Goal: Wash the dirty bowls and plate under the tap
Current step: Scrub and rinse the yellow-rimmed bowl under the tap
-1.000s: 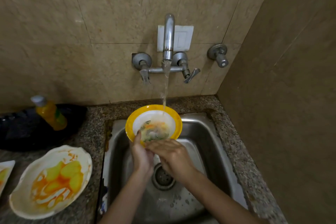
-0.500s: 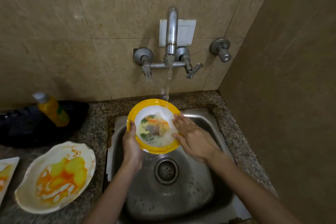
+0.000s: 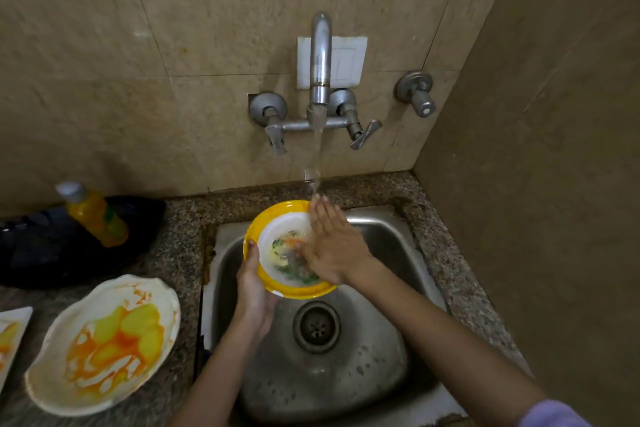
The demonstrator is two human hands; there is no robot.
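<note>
A yellow-rimmed white bowl (image 3: 273, 236) with green and orange food residue is held tilted over the steel sink (image 3: 391, 253). My left hand (image 3: 252, 291) grips its left rim from below, thumb on the edge. With fingers straight, my right hand (image 3: 332, 246) lies flat inside the bowl on its right side, under the stream from the tap (image 3: 320, 59). A white wavy bowl (image 3: 104, 343) smeared orange and yellow sits on the counter at left. The corner of a stained white plate (image 3: 10, 336) shows at the left edge.
An orange soap bottle (image 3: 93, 215) lies on a black tray (image 3: 41, 253) at the back left. A drain (image 3: 317, 326) sits in the sink's middle. Tiled walls close in behind and on the right. Granite counter (image 3: 180, 250) surrounds the sink.
The bowl has tipped more upright and shifted under the stream. My right hand moved from the bowl's near rim to its right side, then flat into it.
</note>
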